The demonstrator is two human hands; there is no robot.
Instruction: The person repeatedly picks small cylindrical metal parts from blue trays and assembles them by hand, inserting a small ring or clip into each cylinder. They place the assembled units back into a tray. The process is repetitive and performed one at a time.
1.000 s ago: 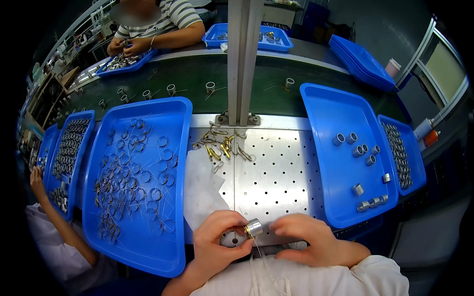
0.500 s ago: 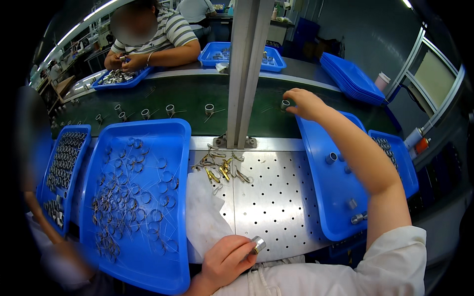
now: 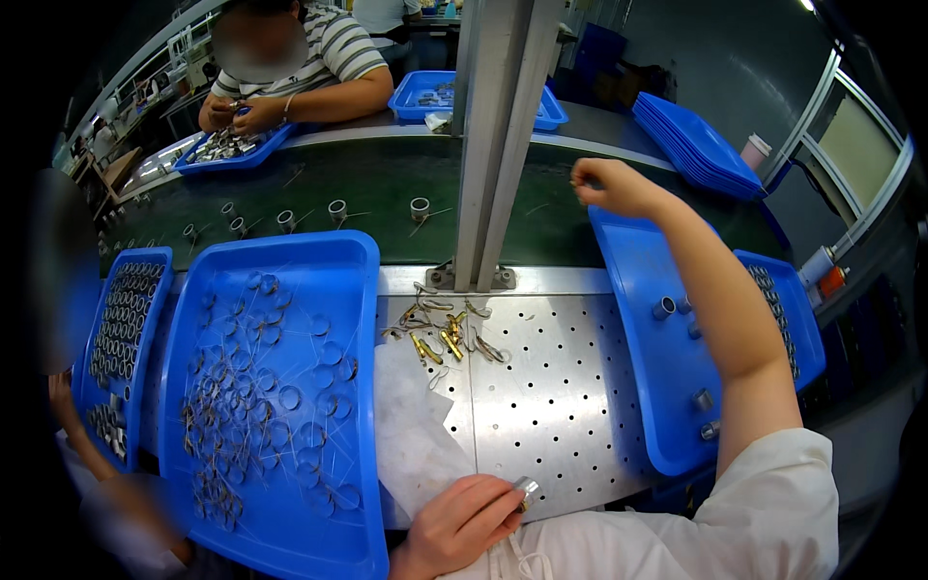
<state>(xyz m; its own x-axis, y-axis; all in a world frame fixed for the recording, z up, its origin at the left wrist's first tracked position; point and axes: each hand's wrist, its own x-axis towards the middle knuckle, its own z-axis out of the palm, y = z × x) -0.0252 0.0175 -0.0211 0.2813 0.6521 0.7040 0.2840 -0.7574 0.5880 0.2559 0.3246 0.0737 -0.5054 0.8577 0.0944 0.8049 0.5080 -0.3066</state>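
My left hand (image 3: 466,522) is closed around a short silver metal cylinder (image 3: 527,491) near the lower edge, with a bit of brass colour showing beside it. Over the far green conveyor belt (image 3: 551,227), my right hand (image 3: 619,188) is raised with its fingers curled in; what they hold, if anything, is hidden. Below my right forearm, a blue tray (image 3: 628,319) has several metal cylinders (image 3: 663,307) in it. Brass-coloured pins and small wire loops (image 3: 450,338) lie on the perforated metal table (image 3: 541,387), next to a white sheet (image 3: 411,425).
A metal post (image 3: 498,145) rises at the table's back edge. The left blue tray (image 3: 367,319) holds many wire-tailed rings. Silver rings (image 3: 420,209) stand on the belt. A co-worker (image 3: 329,68) handles parts across it. Stacked blue trays (image 3: 696,145) sit at far right.
My right hand has drawn slightly back and to the right, its fingers now curled. The ring that stood at its fingertips no longer shows. The view has shifted a little.
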